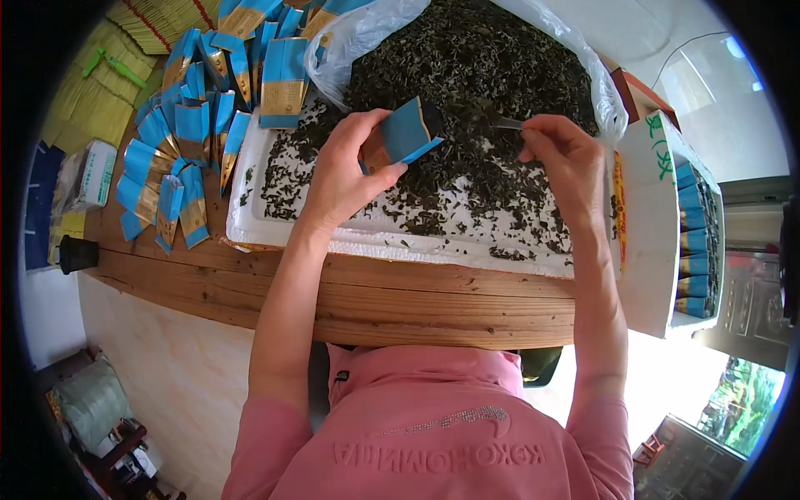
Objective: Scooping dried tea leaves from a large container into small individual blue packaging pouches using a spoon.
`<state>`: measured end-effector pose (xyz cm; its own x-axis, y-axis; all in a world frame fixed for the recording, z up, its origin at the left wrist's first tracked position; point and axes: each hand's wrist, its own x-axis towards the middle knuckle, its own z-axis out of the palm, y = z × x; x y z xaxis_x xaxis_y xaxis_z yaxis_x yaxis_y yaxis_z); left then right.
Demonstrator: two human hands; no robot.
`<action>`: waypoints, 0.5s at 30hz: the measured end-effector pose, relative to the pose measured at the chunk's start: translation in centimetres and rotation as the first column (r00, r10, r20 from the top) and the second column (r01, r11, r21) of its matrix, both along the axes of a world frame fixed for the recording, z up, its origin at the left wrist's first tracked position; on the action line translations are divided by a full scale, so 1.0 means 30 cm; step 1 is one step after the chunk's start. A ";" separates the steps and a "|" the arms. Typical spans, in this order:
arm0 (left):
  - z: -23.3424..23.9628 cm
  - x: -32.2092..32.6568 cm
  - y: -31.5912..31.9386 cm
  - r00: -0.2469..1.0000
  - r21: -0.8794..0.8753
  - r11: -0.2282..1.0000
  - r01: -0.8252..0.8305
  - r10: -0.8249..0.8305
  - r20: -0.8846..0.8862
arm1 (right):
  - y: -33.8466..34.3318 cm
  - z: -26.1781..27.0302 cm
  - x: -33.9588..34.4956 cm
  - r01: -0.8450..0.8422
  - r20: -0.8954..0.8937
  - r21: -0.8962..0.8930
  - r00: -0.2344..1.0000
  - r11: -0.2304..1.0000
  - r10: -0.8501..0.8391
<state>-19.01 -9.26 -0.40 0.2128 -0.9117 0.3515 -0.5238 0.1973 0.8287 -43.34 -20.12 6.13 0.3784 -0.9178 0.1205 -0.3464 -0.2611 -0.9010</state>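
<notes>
My left hand [340, 169] grips a blue and gold paper packet [403, 134], tilted so its open mouth faces right. Dark leaf shows at that mouth. Between the thumb and fingers of my right hand [562, 156] is the handle of a small metal utensil [507, 124]; its far end is lost among the leaves. Below both hands spreads a heap of dark dried leaves, probably tea [469, 69], partly inside a clear plastic bag [375, 31]. Scattered leaves lie across the white foam tray [400, 250] under the heap.
Many blue and gold packets [190, 125] crowd the wooden table [437, 306] at left. On the right, a white foam box [653, 250] holds a row of filled packets [694, 244]. A black cup [78, 254] sits at the table's left edge, near yellow paper stacks [94, 100].
</notes>
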 end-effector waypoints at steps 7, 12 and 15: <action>-0.006 -0.001 0.003 1.000 0.016 1.000 0.002 -0.002 -0.004 | 0.076 0.039 0.095 -0.241 -0.204 -0.711 0.970 0.660 0.134; -0.018 0.003 0.001 1.000 -0.043 0.999 0.006 -0.007 -0.014 | 0.119 0.024 0.154 -0.558 -0.547 -0.731 0.823 0.393 0.152; -0.013 0.006 0.004 1.000 -0.003 1.000 0.003 -0.003 -0.015 | 0.104 0.030 0.146 -0.514 -0.494 -0.790 0.856 0.334 0.151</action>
